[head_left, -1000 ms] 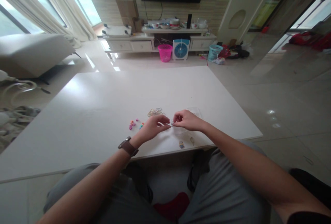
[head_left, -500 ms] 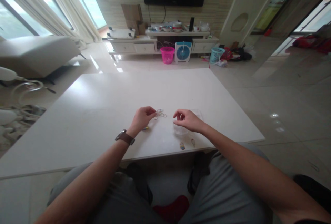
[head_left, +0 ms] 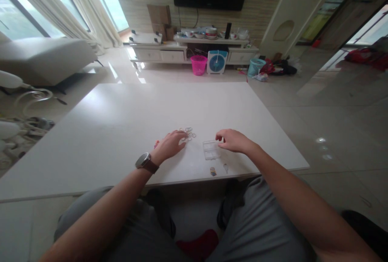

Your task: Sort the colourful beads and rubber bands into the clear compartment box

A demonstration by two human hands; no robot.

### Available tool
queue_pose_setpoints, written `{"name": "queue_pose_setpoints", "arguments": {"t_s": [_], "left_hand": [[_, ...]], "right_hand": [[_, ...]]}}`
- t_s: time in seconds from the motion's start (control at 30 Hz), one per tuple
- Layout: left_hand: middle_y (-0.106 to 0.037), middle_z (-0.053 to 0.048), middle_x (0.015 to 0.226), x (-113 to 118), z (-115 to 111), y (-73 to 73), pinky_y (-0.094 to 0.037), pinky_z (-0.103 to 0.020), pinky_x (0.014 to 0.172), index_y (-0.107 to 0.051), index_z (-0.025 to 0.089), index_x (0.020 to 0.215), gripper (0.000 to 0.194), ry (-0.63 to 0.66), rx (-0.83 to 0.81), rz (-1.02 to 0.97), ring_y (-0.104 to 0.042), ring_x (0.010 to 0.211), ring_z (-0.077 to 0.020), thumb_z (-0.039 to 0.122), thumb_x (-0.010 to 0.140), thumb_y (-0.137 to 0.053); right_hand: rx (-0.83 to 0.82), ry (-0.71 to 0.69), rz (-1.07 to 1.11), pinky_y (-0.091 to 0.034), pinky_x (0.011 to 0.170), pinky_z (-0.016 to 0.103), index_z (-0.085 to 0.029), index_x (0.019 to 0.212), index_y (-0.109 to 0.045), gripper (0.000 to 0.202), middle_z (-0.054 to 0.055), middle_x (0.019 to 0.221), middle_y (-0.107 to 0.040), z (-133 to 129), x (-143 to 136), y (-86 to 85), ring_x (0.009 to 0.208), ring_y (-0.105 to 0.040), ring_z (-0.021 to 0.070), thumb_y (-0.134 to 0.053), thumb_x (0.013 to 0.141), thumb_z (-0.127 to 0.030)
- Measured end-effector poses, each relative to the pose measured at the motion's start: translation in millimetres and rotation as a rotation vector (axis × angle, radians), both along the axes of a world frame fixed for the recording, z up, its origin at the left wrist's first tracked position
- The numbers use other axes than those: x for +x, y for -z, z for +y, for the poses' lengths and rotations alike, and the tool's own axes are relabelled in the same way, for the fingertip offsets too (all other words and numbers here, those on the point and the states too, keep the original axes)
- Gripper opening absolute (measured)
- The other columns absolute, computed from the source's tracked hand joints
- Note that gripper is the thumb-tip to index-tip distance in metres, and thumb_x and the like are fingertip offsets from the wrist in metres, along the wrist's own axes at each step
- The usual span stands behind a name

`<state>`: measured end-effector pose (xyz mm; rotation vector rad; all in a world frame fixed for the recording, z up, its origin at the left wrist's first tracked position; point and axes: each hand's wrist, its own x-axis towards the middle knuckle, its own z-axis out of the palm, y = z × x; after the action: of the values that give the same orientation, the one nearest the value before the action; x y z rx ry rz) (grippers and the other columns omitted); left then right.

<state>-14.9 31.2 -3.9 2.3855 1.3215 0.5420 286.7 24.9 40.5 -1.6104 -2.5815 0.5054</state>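
Observation:
My left hand (head_left: 170, 145), with a watch at its wrist, lies low over the white table (head_left: 127, 124), fingers stretched out and thumb apart. Its fingertips are beside several small metal rings (head_left: 190, 134). A small orange and pink piece (head_left: 156, 144) shows partly from behind this hand. At the right edge of a clear plastic divided box (head_left: 209, 150) is my right hand (head_left: 233, 140), its fingers bent and a gap between thumb and forefinger; nothing shows in it. Nearer me lie a yellow and blue cartoon-figure charm (head_left: 213, 171) and a small metal clasp-like piece (head_left: 226, 168).
The table's front edge runs just before my knees. Beyond the table, a pink basket (head_left: 199, 66), a blue and white fan (head_left: 217, 62) and a light blue basket (head_left: 255, 67) stand on the floor by a white TV cabinet (head_left: 148, 55).
My left hand has spread its fingers from a pinch near the rings and turned palm down. My right hand has shifted right, uncovering more of the clear box. The view has tilted slightly.

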Motion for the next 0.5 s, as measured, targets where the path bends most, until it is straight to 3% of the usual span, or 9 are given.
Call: {"name": "queue_pose_setpoints", "arguments": {"t_s": [0.1,0.23,0.5], "left_hand": [[-0.067,-0.005,0.125,2,-5,6.8,-0.043,-0.04,0.109,-0.07,0.024,0.108,0.028,0.093,-0.005,0.094,-0.057,0.122,-0.0239,0.026,0.085,-0.054],[-0.066,-0.004,0.127,-1,-2,12.4,-0.041,-0.041,0.11,-0.07,0.025,0.103,0.027,0.099,0.0,0.168,-0.055,0.124,-0.0236,0.023,0.086,-0.05],[-0.061,-0.005,0.131,1,-5,6.3,-0.045,-0.043,0.101,-0.066,0.026,0.112,0.029,0.081,0.02,0.216,-0.051,0.122,-0.026,0.027,0.088,-0.051]], "right_hand": [[-0.067,-0.045,-0.011,-0.043,0.07,0.025,-0.02,0.097,-0.071,0.022,0.004,0.095,-0.072,-3,-2,3.2,0.079,-0.063,0.0162,-0.064,0.077,-0.025],[-0.06,-0.065,0.001,-0.044,0.071,0.024,-0.02,0.099,-0.071,0.023,0.005,0.1,-0.072,-3,-2,4.3,0.082,-0.063,0.0163,-0.064,0.077,-0.023],[-0.059,-0.103,0.023,-0.045,0.077,0.024,-0.019,0.101,-0.069,0.025,0.006,0.107,-0.067,-3,1,5.0,0.087,-0.063,0.0164,-0.064,0.077,-0.02]]}}
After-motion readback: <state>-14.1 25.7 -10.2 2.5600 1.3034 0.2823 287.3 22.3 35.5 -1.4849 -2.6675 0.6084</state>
